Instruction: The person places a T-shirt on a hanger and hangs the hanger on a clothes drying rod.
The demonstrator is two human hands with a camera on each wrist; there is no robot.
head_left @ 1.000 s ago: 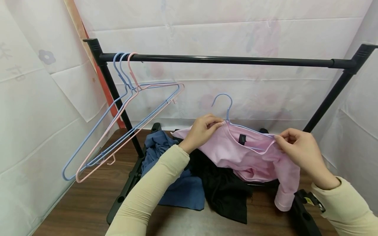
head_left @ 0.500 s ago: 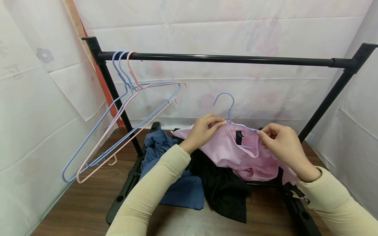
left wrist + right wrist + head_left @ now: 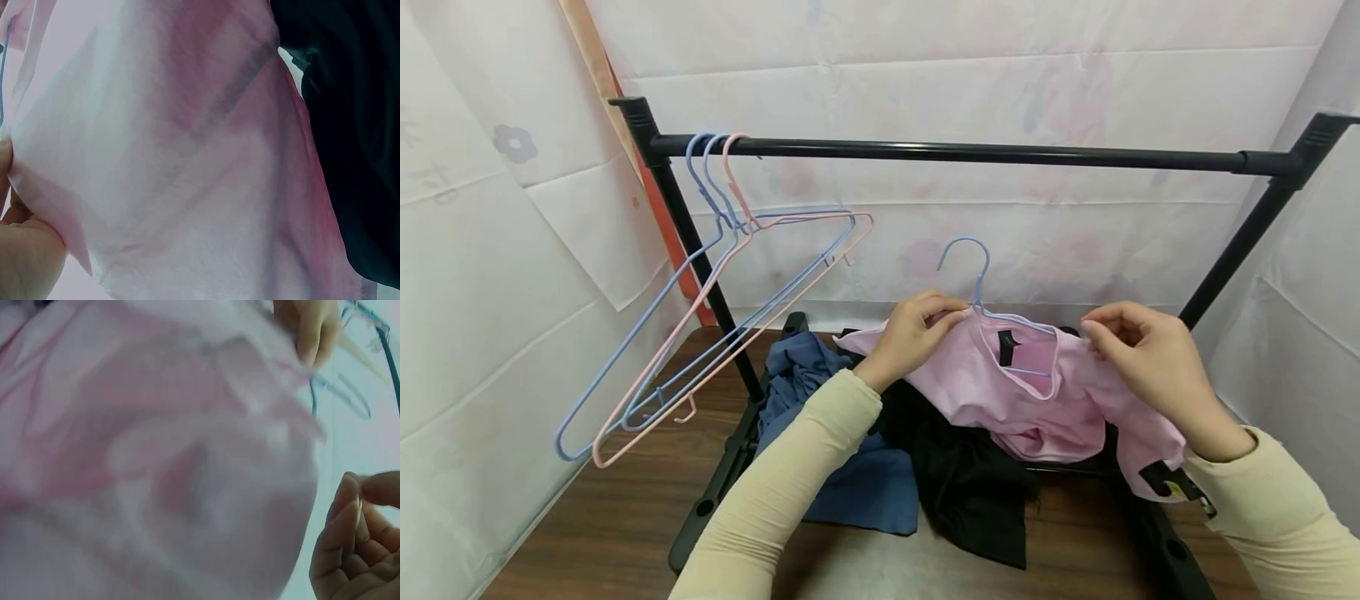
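A pink shirt with a black neck label lies spread over a blue hanger, whose hook stands up above the neckline. My left hand pinches the shirt and hanger at the left side of the collar. In the left wrist view the thumb presses the shirt's edge. At the other shoulder is my right hand, its thumb and forefinger together. The right wrist view shows that hand curled, beside the shirt with a gap between them. Part of the hanger is hidden inside the shirt.
Several hangers, blue and pink, hang at the left end of a black rail. A blue garment and a black garment lie beneath the shirt's left part. Rack posts stand at both sides.
My right hand has moved inward along the neckline with the shirt's edge, then let go and drawn back right. The collar opening is narrower around the hanger. My left hand has stayed in place.
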